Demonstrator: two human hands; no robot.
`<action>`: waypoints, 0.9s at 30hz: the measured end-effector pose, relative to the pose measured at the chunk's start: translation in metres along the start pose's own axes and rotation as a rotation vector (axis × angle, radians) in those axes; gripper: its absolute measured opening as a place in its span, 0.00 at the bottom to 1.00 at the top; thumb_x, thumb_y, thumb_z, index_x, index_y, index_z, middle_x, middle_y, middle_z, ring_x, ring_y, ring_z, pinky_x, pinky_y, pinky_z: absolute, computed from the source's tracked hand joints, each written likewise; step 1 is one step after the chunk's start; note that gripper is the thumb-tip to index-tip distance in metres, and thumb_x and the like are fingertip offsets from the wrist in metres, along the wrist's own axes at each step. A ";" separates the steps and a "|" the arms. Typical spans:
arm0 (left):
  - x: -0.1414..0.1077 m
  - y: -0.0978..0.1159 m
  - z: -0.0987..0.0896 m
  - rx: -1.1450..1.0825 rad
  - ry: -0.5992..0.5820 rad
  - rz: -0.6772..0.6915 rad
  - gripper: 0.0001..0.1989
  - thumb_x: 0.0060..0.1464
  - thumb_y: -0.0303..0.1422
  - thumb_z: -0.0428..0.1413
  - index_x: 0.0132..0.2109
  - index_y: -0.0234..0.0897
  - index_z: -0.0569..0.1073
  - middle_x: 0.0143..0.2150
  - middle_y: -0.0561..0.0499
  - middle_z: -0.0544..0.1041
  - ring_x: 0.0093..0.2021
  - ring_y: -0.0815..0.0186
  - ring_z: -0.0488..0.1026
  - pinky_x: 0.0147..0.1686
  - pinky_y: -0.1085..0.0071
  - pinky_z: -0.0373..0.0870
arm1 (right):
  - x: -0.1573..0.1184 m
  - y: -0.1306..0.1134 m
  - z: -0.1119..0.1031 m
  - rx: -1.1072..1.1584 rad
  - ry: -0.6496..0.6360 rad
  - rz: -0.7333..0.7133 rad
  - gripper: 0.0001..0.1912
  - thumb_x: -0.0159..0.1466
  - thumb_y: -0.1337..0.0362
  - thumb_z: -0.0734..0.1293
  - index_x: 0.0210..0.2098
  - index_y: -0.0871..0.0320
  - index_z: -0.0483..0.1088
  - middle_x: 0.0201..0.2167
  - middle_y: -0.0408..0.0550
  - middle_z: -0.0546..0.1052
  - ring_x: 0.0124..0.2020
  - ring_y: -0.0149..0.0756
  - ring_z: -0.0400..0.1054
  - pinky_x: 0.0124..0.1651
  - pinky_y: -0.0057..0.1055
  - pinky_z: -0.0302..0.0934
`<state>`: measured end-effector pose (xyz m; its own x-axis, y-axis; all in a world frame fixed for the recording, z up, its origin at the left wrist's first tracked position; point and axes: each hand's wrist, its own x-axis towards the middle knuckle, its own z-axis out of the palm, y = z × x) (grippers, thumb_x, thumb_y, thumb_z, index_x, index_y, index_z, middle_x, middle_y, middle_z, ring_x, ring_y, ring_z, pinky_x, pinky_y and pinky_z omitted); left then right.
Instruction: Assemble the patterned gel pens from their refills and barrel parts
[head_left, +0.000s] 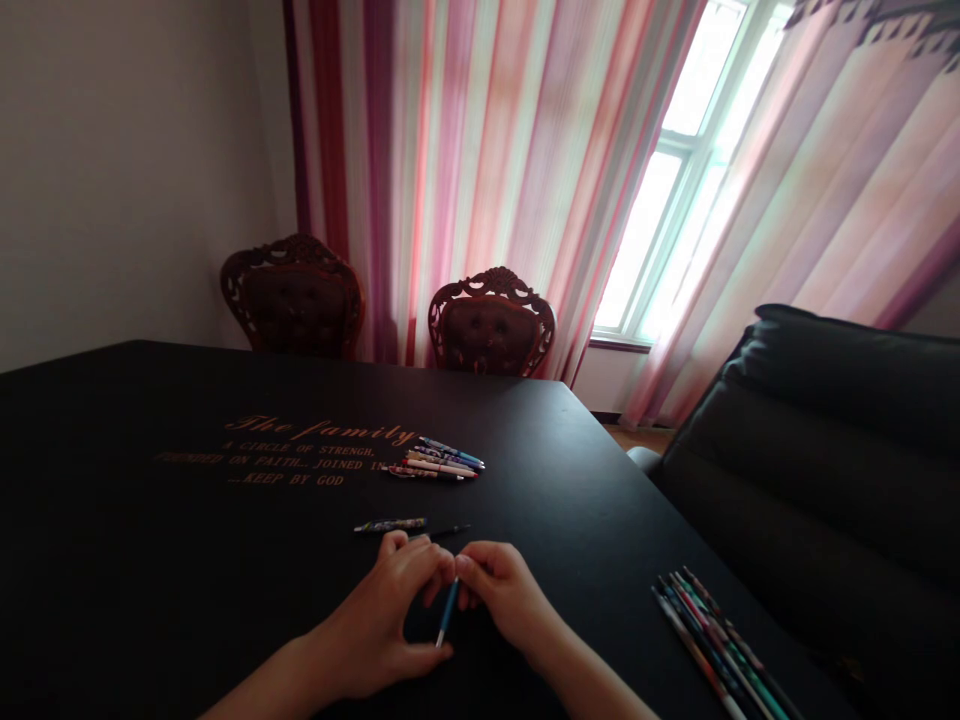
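Pinched at its upper end between thumb and fingers of the right hand (506,590), at lower center of the frame: one slim blue stick (450,606), long axis steep, slanting down and a little leftward to a pale tip at the thumb of the left hand (382,615). Right hand nearer to the upper end, left thumb nearer to the lower; left hand curved into a wide C around the stick's left side, fingertips up by the right thumb, thumb well apart from them. Impossible to tell whether actually gripping with the left or only steadying. Just above the left fingers, lying nearly level across the frame, one patterned pen (390,524); beside it, rising slightly to the right and partly hidden behind those fingers, one thin dark piece (456,529). Farther up, near the middle of the frame, a loose bunch of pens (442,464), points mostly to the right, roughly five or six, too overlapped for an exact count. At lower right, well apart from the right hand, a second group of pens (720,640), side by side, slanting down to the right and cut off by the bottom edge, again about five or six. Beneath all of these, a dark table (225,580) with gold lettering (319,430) at left of center. Beyond, two carved chairs (491,330), and at right one black armchair (810,450).
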<state>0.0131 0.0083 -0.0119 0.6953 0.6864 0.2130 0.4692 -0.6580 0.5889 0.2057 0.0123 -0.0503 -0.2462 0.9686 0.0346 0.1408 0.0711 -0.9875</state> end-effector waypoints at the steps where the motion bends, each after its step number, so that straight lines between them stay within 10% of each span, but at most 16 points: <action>1: 0.000 0.000 -0.001 0.000 -0.005 0.001 0.19 0.44 0.32 0.65 0.42 0.42 0.66 0.38 0.56 0.68 0.40 0.63 0.63 0.47 0.64 0.57 | 0.000 0.000 0.000 0.001 0.000 0.003 0.24 0.60 0.45 0.66 0.25 0.61 0.71 0.17 0.42 0.70 0.20 0.29 0.61 0.25 0.26 0.55; 27: 0.002 0.003 0.001 -0.139 0.007 -0.055 0.17 0.44 0.28 0.63 0.43 0.41 0.69 0.36 0.56 0.67 0.41 0.63 0.62 0.44 0.68 0.62 | -0.005 -0.020 -0.005 0.211 -0.079 0.081 0.19 0.51 0.50 0.74 0.26 0.62 0.72 0.20 0.41 0.70 0.24 0.29 0.61 0.31 0.27 0.53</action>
<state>0.0159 0.0074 -0.0108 0.6666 0.7226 0.1828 0.4259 -0.5705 0.7023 0.2085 0.0073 -0.0299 -0.3174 0.9470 -0.0501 -0.0382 -0.0656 -0.9971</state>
